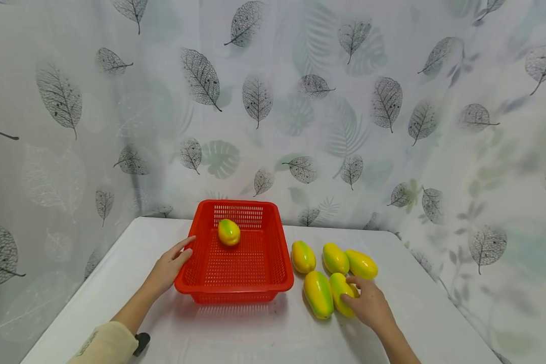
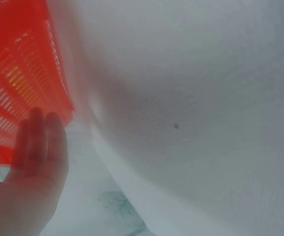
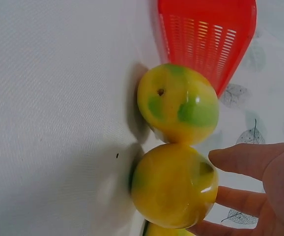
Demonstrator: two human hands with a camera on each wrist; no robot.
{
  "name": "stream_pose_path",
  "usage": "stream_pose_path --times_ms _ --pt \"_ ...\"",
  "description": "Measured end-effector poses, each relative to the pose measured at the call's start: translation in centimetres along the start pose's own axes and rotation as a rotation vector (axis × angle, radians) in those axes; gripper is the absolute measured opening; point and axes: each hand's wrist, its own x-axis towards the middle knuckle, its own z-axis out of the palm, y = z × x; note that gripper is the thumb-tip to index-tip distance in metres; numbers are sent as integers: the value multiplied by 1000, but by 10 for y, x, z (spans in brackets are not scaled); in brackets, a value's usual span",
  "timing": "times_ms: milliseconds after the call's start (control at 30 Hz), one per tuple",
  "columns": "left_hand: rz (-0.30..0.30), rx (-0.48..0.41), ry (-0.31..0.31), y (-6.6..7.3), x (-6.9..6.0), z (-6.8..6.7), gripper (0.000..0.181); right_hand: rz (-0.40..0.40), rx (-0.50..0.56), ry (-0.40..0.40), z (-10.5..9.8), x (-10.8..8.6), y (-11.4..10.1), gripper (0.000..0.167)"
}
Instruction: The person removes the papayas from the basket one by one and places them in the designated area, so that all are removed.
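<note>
My left hand [image 1: 168, 266] rests its fairly straight fingers against the left side of a red plastic basket [image 1: 234, 289]. In the left wrist view those fingers [image 2: 37, 140] lie along the slotted wall. Inside the basket, towards the back, is one yellow-green papaya [image 1: 229, 232]. At the right, my right hand [image 1: 370, 303] is over another papaya [image 1: 338, 289] lying on the table, its thumb and fingers spread at the fruit's upper side. The right wrist view shows this papaya [image 3: 174, 187] between thumb and fingers; firm contact cannot be made out.
More papayas lie close by: one [image 1: 318, 296] just left of the right hand's fruit, and others [image 1: 303, 257], [image 1: 335, 259], [image 1: 362, 264] behind. All sit right of the basket on a white table [image 1: 236, 336]. A leaf-patterned curtain [image 1: 282, 126] hangs behind the table and along its sides.
</note>
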Motion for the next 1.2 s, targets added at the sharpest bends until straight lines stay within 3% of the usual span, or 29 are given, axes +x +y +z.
stream_pose_path --times_ms 400,900,1200 --pt "6 -13 -4 -1 2 0 57 -16 -35 39 -4 -1 -4 56" --pt "3 -28 -3 -2 1 0 57 -106 -31 76 -10 0 -25 52" --pt "-3 -18 4 -2 2 1 57 -120 -33 86 -10 4 -41 51"
